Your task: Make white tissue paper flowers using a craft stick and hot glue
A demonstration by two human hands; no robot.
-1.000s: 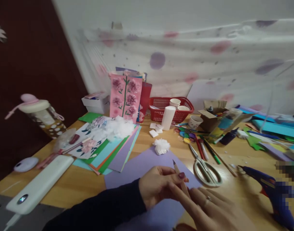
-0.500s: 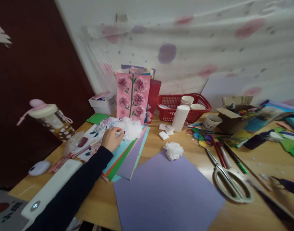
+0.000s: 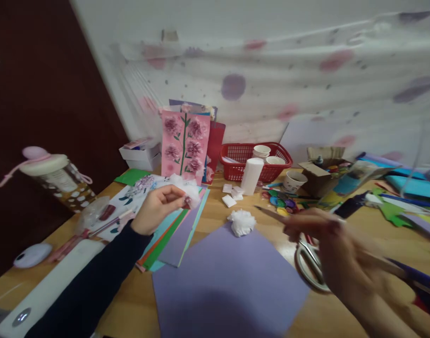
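Note:
My left hand (image 3: 160,204) pinches a fluffy white wad of cotton wool (image 3: 191,190) above a fan of coloured paper sheets (image 3: 177,244). At the right, my right hand (image 3: 336,253), smeared by motion, has its fingers closed round a slim pointed tool (image 3: 271,213). The tool's tip points left, and its kind is too blurred to name. Between the hands, a crumpled white ball (image 3: 242,222) rests at the far corner of a purple sheet (image 3: 222,281). Scissors (image 3: 311,265) lie partly hidden behind my right hand.
A white cylinder (image 3: 252,176) stands before a red basket (image 3: 232,173) with paper cups. Several paint pots (image 3: 281,202), another cup (image 3: 294,182) and a cardboard box (image 3: 315,176) are at the back right. A pink flower picture (image 3: 184,145) and a bottle (image 3: 59,178) stand left.
My left hand now holds the cotton wool up between its fingertips, lifted off the papers. My right hand has come in from the right with the pointed tool. The view has shifted slightly right.

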